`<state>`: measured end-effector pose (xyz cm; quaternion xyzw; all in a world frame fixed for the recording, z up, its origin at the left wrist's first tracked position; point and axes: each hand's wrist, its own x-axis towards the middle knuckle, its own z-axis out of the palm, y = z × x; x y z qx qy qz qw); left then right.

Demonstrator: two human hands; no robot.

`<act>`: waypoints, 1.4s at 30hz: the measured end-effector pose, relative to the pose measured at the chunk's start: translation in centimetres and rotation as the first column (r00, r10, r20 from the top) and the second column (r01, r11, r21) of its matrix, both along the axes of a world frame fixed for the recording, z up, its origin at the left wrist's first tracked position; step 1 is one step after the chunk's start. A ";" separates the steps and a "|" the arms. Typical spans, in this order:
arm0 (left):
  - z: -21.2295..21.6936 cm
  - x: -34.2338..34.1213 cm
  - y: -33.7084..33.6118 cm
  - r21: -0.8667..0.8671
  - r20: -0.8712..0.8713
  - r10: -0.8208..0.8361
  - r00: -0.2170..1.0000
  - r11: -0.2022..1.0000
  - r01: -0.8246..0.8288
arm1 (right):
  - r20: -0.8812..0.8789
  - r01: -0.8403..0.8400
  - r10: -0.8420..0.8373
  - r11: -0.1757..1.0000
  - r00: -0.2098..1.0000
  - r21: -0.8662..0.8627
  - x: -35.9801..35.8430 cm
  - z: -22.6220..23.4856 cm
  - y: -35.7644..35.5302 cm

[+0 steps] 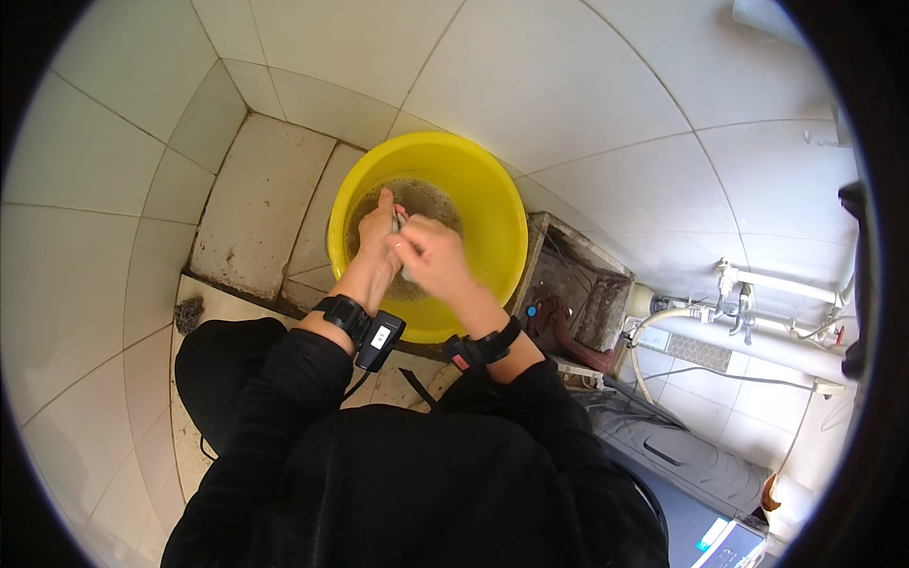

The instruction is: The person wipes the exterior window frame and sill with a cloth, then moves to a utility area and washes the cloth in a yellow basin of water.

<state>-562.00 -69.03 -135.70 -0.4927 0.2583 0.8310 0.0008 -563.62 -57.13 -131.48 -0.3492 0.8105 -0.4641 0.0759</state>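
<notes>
A round yellow basin [495, 213] holds murky, sudsy water [417, 189]. Over it my two hands are pressed together. My left hand [381, 235] has its thumb pointing up and away, its other fingers curled and partly hidden. Closed like a fist, my right hand [434, 251] bears against the left palm. Between them shows a bit of a small, wet, grey-white cloth [407, 274]; most of it is covered by my fingers. Each wrist wears a black strap with a small box.
A grimy rectangular trough [606, 308] with a reddish-brown pipe [568, 333] stands right of the basin. Beyond it are taps [734, 305] and pipes along the tiled wall. A grey machine [663, 454] is at lower right. A scouring pad [188, 313] lies by the left ledge [256, 204].
</notes>
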 end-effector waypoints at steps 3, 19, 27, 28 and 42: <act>0.3 0.3 0.8 0.040 -0.003 0.001 1.000 0.999 -0.001 | -0.082 0.104 -0.099 0.993 0.992 0.058 -0.1 -0.8 -1.3; 0.7 0.6 1.9 0.126 -0.063 0.131 0.989 0.985 -0.122 | -0.056 0.297 -0.292 0.942 0.955 0.157 -0.2 -1.8 -2.2; -0.4 1.0 1.7 -0.026 0.100 0.059 0.993 0.998 -0.057 | 0.043 0.294 -0.308 0.935 0.951 0.197 0.6 -3.2 -2.0; -0.6 1.0 1.7 0.011 0.073 0.093 0.993 0.995 -0.094 | -0.013 0.286 -0.289 0.942 0.957 0.177 0.6 -3.3 -1.9; -1.8 1.4 1.2 -0.145 -0.046 -0.085 0.995 0.986 0.078 | -0.139 0.126 -0.116 0.990 0.983 0.060 1.3 -2.7 -2.0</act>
